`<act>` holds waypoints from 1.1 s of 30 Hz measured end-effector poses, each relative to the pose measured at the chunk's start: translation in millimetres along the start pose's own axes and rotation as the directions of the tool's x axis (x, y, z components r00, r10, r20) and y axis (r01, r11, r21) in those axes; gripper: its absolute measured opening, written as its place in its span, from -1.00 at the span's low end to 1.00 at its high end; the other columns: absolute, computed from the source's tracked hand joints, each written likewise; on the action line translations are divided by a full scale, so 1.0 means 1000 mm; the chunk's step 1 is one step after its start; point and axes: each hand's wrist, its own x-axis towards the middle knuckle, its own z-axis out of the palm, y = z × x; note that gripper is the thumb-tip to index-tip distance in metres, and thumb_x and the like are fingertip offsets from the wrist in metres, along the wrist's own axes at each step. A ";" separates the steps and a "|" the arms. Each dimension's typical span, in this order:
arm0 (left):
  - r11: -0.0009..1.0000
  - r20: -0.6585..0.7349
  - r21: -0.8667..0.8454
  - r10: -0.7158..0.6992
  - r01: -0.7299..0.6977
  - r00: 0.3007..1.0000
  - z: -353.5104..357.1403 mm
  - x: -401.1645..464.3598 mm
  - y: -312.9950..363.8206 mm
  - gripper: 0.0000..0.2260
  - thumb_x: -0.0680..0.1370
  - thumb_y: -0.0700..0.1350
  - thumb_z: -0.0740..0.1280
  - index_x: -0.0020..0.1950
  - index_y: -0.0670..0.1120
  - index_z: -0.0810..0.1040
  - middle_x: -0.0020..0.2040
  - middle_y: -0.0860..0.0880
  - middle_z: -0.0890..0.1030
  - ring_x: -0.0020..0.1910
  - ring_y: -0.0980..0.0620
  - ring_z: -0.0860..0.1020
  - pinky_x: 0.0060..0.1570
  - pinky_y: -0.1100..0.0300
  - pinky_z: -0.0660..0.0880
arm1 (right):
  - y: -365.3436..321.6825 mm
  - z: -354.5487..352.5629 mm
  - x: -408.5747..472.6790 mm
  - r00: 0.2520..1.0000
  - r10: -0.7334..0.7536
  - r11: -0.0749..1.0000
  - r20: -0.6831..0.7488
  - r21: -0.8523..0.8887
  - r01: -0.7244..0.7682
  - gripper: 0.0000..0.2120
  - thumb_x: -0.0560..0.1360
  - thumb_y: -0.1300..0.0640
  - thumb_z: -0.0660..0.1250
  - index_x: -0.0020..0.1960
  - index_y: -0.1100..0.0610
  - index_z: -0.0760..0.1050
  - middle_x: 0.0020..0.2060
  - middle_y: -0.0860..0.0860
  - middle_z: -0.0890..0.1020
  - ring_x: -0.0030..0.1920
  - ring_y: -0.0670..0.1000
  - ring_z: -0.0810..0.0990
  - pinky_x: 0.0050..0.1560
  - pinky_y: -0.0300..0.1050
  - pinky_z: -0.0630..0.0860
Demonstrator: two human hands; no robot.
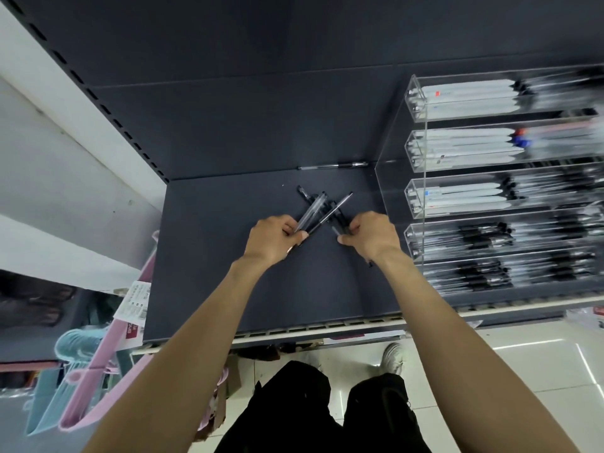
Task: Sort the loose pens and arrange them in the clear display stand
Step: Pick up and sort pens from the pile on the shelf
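Pens [330, 207] lie in a small crossed heap near the middle of the dark shelf [228, 289], thin sticks of see-through plastic with black caps and tips. That shelf is the biggest thing, flat, smooth and dull grey. On its right side stands the clear stand [416, 103], made of shiny see-through plastic, with long box-shaped rows stacked like steps. White pens fill the top rows and black ones the lower rows. One pen [333, 165] lies alone along the back edge of the shelf. The left hand [274, 238] grips two pens from the heap. The right hand [369, 235] pinches another pen at the heap's right side.
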 end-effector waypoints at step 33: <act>0.591 0.164 -0.806 0.172 0.031 0.971 0.003 -0.092 0.086 -0.78 0.58 -0.10 0.28 0.20 -0.06 0.57 0.10 -0.08 0.65 0.08 -0.02 0.62 0.07 0.11 0.54 | 0.010 -0.069 -0.095 0.958 -0.272 0.639 -0.086 0.728 0.247 -0.77 0.35 0.36 0.48 -0.14 0.12 0.51 -0.33 0.13 0.61 -0.35 -0.07 0.65 -0.23 -0.27 0.61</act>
